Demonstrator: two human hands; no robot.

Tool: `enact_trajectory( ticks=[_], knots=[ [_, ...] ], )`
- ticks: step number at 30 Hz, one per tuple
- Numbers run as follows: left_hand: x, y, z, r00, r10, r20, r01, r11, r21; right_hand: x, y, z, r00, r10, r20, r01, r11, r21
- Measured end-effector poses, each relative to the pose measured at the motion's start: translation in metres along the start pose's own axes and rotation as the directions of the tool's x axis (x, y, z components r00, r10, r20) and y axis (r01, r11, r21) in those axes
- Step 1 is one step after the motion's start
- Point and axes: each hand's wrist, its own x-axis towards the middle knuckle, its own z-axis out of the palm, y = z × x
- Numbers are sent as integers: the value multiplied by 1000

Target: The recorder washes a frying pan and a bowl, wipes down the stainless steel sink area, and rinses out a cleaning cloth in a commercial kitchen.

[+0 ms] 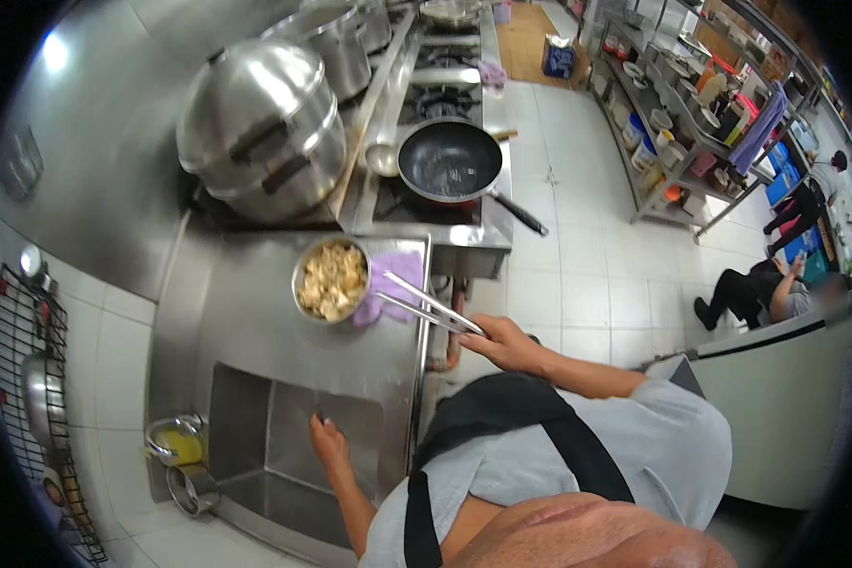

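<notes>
My right hand (500,342) grips a pair of metal tongs (433,302). Their parted tips reach left over a purple cloth (401,273) on the steel sink counter. Beside the cloth, close to the tips, stands a round metal bowl (295,285) full of browned food pieces (331,280), perhaps meat. Nothing shows between the tong tips. Over the sink basin (312,468), my left hand (331,446) is closed around a small dark-handled utensil (319,417); its far end is blurred and hard to make out.
A black frying pan (449,162) and a ladle (382,160) rest on the stove (440,103). Large steel pots (263,135) stand to the left. Yellow liquid fills a container (179,446) by the sink. Shelving (671,106) and two people (799,206) are at the right.
</notes>
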Motion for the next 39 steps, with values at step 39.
enact_trajectory(
  ticks=[39],
  knots=[
    [234,962,363,516,612,599,284,538,-794,33,173,-707,523,386,-759,-12,894,447]
  ],
)
